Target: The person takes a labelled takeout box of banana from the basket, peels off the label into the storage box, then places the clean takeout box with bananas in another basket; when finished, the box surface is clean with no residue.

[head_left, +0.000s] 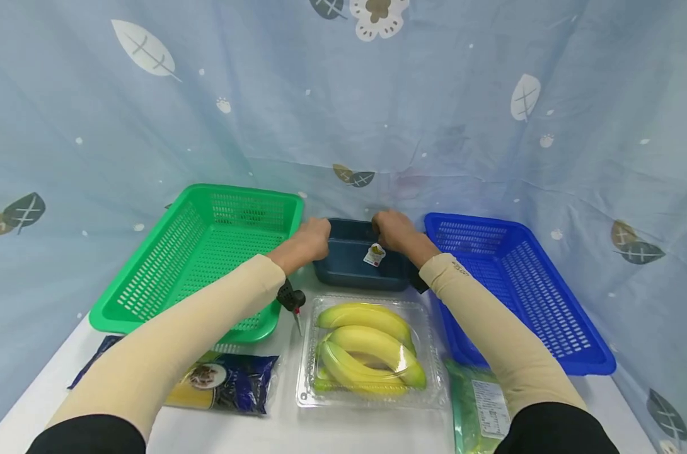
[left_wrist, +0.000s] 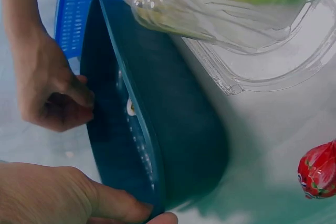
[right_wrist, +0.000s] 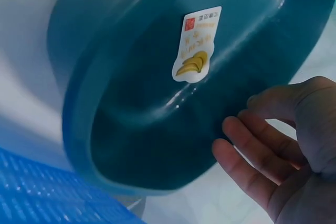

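A dark teal basin (head_left: 349, 277) stands at the back between two baskets. Inside it lies a white label (right_wrist: 197, 45) with a banana picture. My left hand (head_left: 312, 239) pinches the basin's rim at its left end, thumb over the edge, as the left wrist view (left_wrist: 118, 203) shows. At the back rim, toward the right, is my right hand (head_left: 397, 233); in the right wrist view its fingers (right_wrist: 247, 166) are loosely bent and spread, with the tips at the rim. No firm grip shows there. Bananas (head_left: 366, 347) lie in a clear plastic box (head_left: 428, 391) in front of the basin.
A green basket (head_left: 236, 239) stands left and a blue basket (head_left: 513, 277) right. Near the green one lies a black-handled tool (head_left: 289, 296). A dark blue food packet (head_left: 241, 381) and a green packet (head_left: 474, 410) lie at the front. The patterned curtain (head_left: 445, 145) closes off the back.
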`<move>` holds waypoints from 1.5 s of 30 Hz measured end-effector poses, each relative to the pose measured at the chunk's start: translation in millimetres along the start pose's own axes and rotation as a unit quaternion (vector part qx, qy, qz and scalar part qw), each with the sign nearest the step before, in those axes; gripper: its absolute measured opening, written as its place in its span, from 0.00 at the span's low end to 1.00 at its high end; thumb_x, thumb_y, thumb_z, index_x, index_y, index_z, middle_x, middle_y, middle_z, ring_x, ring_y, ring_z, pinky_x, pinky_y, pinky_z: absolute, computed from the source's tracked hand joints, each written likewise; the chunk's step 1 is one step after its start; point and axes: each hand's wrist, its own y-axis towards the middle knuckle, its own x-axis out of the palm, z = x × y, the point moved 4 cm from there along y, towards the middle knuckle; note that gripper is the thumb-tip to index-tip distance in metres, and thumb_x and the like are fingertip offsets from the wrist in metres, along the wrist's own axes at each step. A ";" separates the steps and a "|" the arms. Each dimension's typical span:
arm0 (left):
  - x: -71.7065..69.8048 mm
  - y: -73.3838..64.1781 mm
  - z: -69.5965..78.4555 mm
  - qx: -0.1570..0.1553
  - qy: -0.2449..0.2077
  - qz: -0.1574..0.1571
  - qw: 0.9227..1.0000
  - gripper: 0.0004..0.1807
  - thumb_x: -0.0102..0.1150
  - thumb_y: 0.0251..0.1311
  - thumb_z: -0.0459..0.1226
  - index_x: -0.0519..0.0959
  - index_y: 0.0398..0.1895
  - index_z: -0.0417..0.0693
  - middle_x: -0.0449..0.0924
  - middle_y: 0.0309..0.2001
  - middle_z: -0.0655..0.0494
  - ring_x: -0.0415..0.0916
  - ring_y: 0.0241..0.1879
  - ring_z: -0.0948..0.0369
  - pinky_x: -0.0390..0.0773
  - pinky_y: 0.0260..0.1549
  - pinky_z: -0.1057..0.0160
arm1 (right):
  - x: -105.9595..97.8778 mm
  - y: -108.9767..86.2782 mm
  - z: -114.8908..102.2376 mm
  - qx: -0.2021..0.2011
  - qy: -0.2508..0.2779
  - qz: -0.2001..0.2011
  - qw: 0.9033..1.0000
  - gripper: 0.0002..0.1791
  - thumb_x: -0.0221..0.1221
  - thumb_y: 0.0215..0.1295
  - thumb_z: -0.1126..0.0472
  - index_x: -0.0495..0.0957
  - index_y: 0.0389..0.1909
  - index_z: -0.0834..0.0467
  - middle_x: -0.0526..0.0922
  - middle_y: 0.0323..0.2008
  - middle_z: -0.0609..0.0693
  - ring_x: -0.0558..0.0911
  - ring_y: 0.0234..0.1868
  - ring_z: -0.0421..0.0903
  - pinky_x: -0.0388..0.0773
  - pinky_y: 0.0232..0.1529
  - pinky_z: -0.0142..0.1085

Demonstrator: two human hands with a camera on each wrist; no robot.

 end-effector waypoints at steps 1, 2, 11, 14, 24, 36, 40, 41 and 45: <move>-0.1 0.0 -0.4 -0.001 0.000 -0.002 1.000 0.05 0.56 0.68 0.28 0.76 0.33 0.42 0.68 0.25 0.51 0.60 0.16 0.61 0.65 0.17 0.63 | -1.6 -1.3 -0.2 -0.001 -0.001 0.000 1.000 0.08 0.65 0.58 0.69 0.85 0.39 0.62 0.85 0.40 0.56 0.82 0.42 0.56 0.80 0.45 0.49; -0.2 0.1 -0.9 -0.002 0.000 -0.003 1.000 0.04 0.56 0.68 0.28 0.77 0.33 0.42 0.69 0.26 0.50 0.60 0.17 0.61 0.65 0.18 0.63 | -3.2 -2.8 -0.3 -0.001 0.001 -0.001 1.000 0.08 0.65 0.59 0.69 0.85 0.39 0.62 0.85 0.40 0.56 0.82 0.42 0.55 0.80 0.45 0.48; -4.0 -2.2 -4.0 -0.009 0.012 0.002 1.000 0.02 0.56 0.67 0.27 0.78 0.39 0.40 0.75 0.32 0.47 0.64 0.18 0.60 0.67 0.19 0.63 | -24.4 -16.7 0.3 0.001 0.038 0.020 0.999 0.11 0.60 0.61 0.71 0.86 0.43 0.64 0.86 0.41 0.57 0.83 0.43 0.56 0.81 0.46 0.49; -4.8 -3.8 -3.2 -0.007 0.012 0.005 1.000 0.03 0.56 0.67 0.27 0.78 0.36 0.40 0.73 0.29 0.48 0.62 0.17 0.60 0.66 0.18 0.63 | -27.4 -23.6 0.3 -0.007 0.039 0.031 0.999 0.10 0.59 0.61 0.71 0.86 0.41 0.64 0.86 0.40 0.57 0.83 0.42 0.55 0.81 0.44 0.48; -11.1 -10.5 -2.2 0.014 0.023 0.002 1.000 0.02 0.57 0.67 0.28 0.79 0.35 0.39 0.73 0.25 0.50 0.65 0.18 0.60 0.68 0.19 0.62 | -35.5 -52.1 -9.6 -0.043 0.059 0.046 0.996 0.08 0.59 0.63 0.69 0.85 0.40 0.63 0.85 0.35 0.54 0.82 0.33 0.50 0.81 0.37 0.45; -22.1 -30.7 15.2 0.051 0.026 0.024 0.998 0.12 0.57 0.65 0.27 0.72 0.24 0.44 0.62 0.16 0.55 0.57 0.15 0.62 0.64 0.17 0.63 | -52.7 -87.8 -12.4 -0.039 0.075 0.061 0.995 0.06 0.62 0.68 0.61 0.84 0.38 0.60 0.82 0.30 0.49 0.79 0.29 0.46 0.79 0.32 0.42; -26.5 -41.0 17.7 0.071 0.019 0.045 0.996 0.15 0.56 0.62 0.25 0.67 0.21 0.46 0.56 0.15 0.56 0.51 0.15 0.62 0.59 0.16 0.63 | -56.2 -100.8 -11.5 -0.040 0.085 0.070 0.993 0.06 0.61 0.69 0.60 0.84 0.38 0.58 0.83 0.30 0.48 0.80 0.30 0.45 0.79 0.34 0.42; -26.9 -43.4 17.7 0.077 0.019 0.051 0.996 0.15 0.56 0.62 0.24 0.67 0.20 0.46 0.55 0.15 0.57 0.50 0.15 0.62 0.58 0.16 0.64 | -56.8 -104.4 -11.5 -0.040 0.087 0.073 0.993 0.07 0.61 0.69 0.59 0.85 0.38 0.58 0.83 0.31 0.48 0.80 0.30 0.45 0.80 0.34 0.42; -27.5 -54.5 17.4 0.102 0.015 0.071 0.992 0.12 0.54 0.59 0.22 0.69 0.23 0.45 0.52 0.17 0.57 0.47 0.16 0.62 0.55 0.16 0.64 | -59.6 -119.8 -10.6 -0.038 0.098 0.085 0.991 0.08 0.62 0.69 0.59 0.85 0.39 0.59 0.84 0.32 0.49 0.81 0.32 0.45 0.81 0.36 0.43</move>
